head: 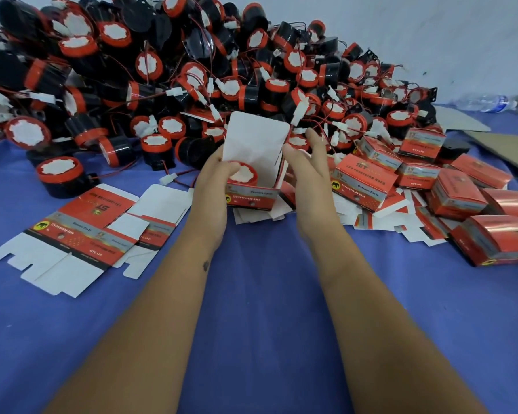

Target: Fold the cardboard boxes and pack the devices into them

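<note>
A device point(242, 172) with a red rim and white face sits inside an open box point(253, 195), which stands on the blue cloth point(251, 294) in the middle of the view, with its tall white lid flap point(256, 135) upright behind the device. The left hand point(214, 180) grips the box's left side, fingers curled over the rim and a fingertip resting on the device. The right hand point(308, 171) is beside the box's right wall with fingers extended and relaxed; whether it pinches a side flap there I cannot tell, and it looks to hold nothing firmly.

The step in hand seems to be seating the device and closing the top. To do it well, the device should be pressed level until its face is below the rim, with its wire and white plug tucked in (neither is visible here, so they may already be inside). The small side flaps should go down first, then the tall flap fold forward and its end slide into the front wall while the left hand steadies the box.

Flat unfolded boxes point(72, 231) lie to the left, finished boxes point(458, 198) are heaped to the right, and a big pile of loose devices point(168, 70) fills the back
</note>
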Motion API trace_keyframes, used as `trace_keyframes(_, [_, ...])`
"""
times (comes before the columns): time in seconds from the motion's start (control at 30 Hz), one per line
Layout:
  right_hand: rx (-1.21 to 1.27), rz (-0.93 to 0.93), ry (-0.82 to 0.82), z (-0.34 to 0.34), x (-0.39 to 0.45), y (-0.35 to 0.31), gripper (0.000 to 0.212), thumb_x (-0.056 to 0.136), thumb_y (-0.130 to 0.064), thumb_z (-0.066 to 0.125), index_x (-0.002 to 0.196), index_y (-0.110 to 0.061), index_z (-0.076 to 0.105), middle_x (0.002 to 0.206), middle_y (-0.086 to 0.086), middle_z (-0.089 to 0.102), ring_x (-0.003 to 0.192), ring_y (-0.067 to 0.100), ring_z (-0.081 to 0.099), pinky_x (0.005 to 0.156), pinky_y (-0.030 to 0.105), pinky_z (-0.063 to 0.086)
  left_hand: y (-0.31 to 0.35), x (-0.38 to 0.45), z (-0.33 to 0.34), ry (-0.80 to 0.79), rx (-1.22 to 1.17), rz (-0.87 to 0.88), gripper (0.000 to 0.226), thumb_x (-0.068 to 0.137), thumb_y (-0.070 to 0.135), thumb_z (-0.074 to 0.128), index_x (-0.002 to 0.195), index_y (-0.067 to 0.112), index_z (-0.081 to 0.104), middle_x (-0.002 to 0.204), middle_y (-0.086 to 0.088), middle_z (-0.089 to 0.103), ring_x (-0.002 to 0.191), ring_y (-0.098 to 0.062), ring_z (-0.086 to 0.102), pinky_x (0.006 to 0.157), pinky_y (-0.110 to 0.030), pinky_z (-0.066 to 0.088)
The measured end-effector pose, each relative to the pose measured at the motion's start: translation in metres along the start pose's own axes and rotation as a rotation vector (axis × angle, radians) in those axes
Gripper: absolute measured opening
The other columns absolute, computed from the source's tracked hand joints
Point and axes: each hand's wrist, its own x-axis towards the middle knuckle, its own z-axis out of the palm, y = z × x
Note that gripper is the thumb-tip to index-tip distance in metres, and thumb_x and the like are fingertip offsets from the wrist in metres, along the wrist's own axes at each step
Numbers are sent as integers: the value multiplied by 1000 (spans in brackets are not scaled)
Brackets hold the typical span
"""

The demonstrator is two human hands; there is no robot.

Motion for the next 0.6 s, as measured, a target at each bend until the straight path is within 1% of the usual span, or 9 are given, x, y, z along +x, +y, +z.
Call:
trace_keyframes(0.03, [-17, 28, -20, -1, 1, 0, 49, 96, -31, 58, 142, -33, 43, 102, -35, 60, 107, -7, 56, 83, 15, 46, -1, -1, 2, 3, 54, 7, 40, 86, 28, 58, 125, 30, 63, 110, 11, 72, 98, -6, 68, 69, -16, 53])
trace_keyframes(0.07, [-47, 22, -18, -2, 3, -1, 45, 96, -29, 59, 140, -29, 49, 102, -31, 63, 105, -6, 58, 88, 19, 47, -2, -1, 3, 14, 106, 15, 39, 89, 24, 62, 128, 31, 61, 108, 13, 71, 93, -1, 68, 63, -11, 52])
trace_keyframes(0.17, [-99, -90, 35, 1, 2, -4, 30, 96, -14, 58, 125, -21, 65, 109, 6, 68, 103, 19, 63, 99, 37, 51, -6, 1, 4, 37, 185, 17, 36, 92, 15, 64, 123, 32, 61, 101, 18, 68, 79, 11, 64, 53, -6, 47])
trace_keyframes(0.23, [-107, -176, 95, 2, 1, -7, 30, 94, -9, 60, 120, -21, 69, 90, 10, 58, 82, 17, 55, 87, 31, 52, -6, 1, 4, 44, 217, 21, 32, 93, 16, 63, 119, 34, 60, 99, 19, 67, 77, 13, 63, 53, -5, 46])
trace_keyframes(0.3, [-148, -267, 167, 2, 0, -10, 27, 92, -4, 60, 113, -17, 72, 71, 3, 41, 65, 9, 40, 68, 21, 43, -7, 1, 4, 53, 247, 18, 32, 94, 17, 62, 123, 31, 60, 100, 19, 67, 83, 7, 64, 57, -6, 47])
trace_keyframes(0.37, [-161, -349, 193, 4, -3, -14, 23, 91, 1, 59, 102, -14, 73, 64, 1, 43, 59, 7, 38, 62, 18, 39, -8, 1, 5, 63, 267, 19, 30, 95, 18, 61, 123, 29, 60, 99, 18, 67, 85, 6, 63, 61, -8, 48])
trace_keyframes(0.47, [-91, -407, 39, 9, -11, -20, 20, 87, 1, 51, 89, -4, 70, 74, 5, 61, 72, 12, 53, 71, 18, 44, -8, 2, 6, 67, 279, 18, 28, 96, 17, 60, 123, 25, 61, 103, 12, 69, 90, 1, 65, 68, -11, 51])
trace_keyframes(0.53, [-77, -364, -100, 11, -14, -18, 27, 88, -9, 47, 95, 1, 71, 88, 10, 66, 91, 16, 60, 83, 16, 45, -10, 2, 5, 57, 280, 28, 29, 96, 16, 60, 125, 22, 61, 107, 8, 71, 96, -5, 67, 76, -18, 53])
trace_keyframes(0.6, [-183, -317, -95, 13, -14, -13, 29, 95, -17, 49, 102, -6, 75, 100, 3, 68, 105, 12, 60, 91, 20, 45, -11, 2, 5, 55, 280, 38, 28, 96, 16, 60, 124, 22, 62, 106, 9, 71, 96, -6, 68, 79, -22, 54])
